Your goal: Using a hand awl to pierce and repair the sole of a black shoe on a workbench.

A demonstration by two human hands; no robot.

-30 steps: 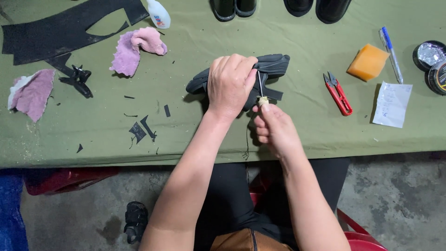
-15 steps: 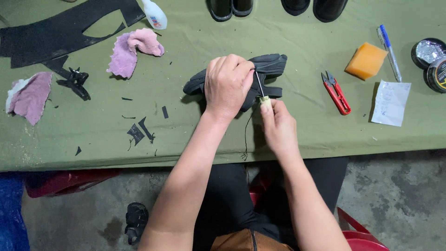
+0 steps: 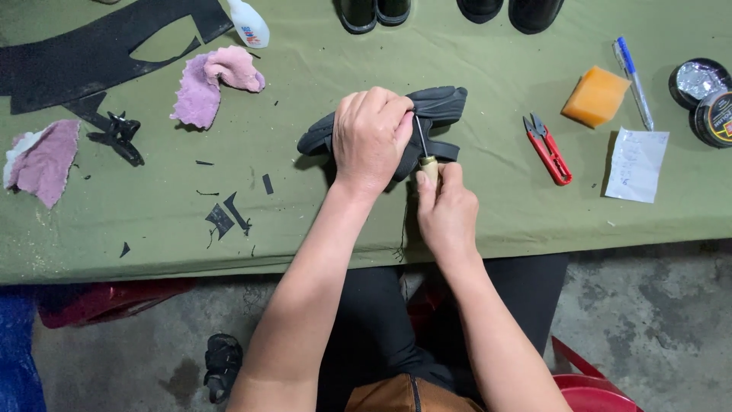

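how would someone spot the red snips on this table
Start at the green table and go to its right half, past the dark shoe under the left hand. The red snips lie between that shoe and the orange sponge. They are the only red, pointed tool there.

dark grey rubbery shoe [image 3: 435, 107] | lying on its side, mid-surface | thin metal awl with pale wooden handle [image 3: 424, 152] | tip poking into it

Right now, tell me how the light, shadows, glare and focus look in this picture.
Head view: soft, even light; faint shadow under the dark shoe held by the left hand; glare only on the foil-topped tin; right hand and awl sharp; mild wide-angle bend at the green table's edges.
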